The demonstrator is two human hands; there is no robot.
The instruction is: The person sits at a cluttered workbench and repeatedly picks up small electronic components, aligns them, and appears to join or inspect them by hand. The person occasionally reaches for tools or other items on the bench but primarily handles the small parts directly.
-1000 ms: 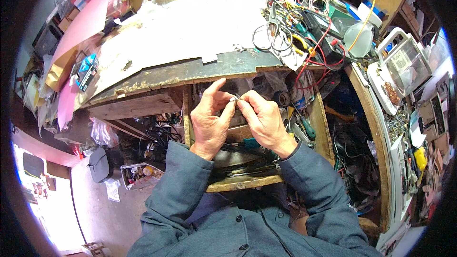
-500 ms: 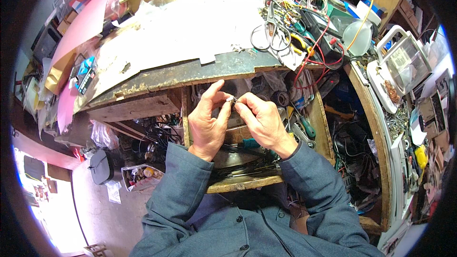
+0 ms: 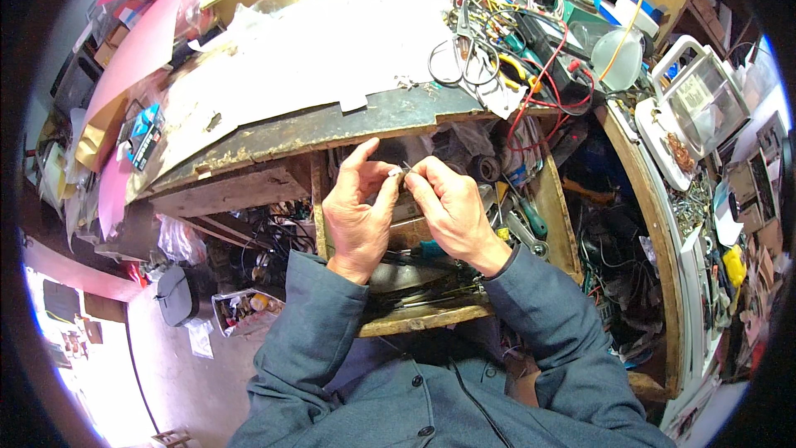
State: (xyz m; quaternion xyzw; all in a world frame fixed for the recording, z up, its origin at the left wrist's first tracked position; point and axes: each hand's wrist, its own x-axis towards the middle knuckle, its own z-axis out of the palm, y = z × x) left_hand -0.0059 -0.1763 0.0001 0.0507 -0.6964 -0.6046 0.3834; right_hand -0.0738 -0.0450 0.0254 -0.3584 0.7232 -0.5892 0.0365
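Observation:
Above an open wooden drawer (image 3: pixel 431 320), both hands meet at a tiny part (image 3: pixel 395 172), pale with a dark end, too small to name. My left hand (image 3: pixel 358 224) pinches its pale side between thumb and a finger, with the index finger raised. Thumb and forefinger of my right hand (image 3: pixel 454 214) are closed at the other side, where a thin dark tip shows. Below them the drawer holds several tools, among them a green-handled screwdriver (image 3: pixel 534 218) by its right wall. The hands cover part of what lies inside.
Over the drawer is the bench edge (image 3: pixel 332 126), with a white sheet (image 3: pixel 332 50) on top. Scissors (image 3: pixel 461 66), red leads (image 3: pixel 537 99) and a frosted dish (image 3: pixel 618 64) crowd the right. A small blue box (image 3: pixel 145 137) sits at the left. An open-lidded white case (image 3: pixel 663 137) stands far right.
The whole view has shifted slightly. Both hands keep their pinch on the tiny part, which seems turned a little between the fingertips.

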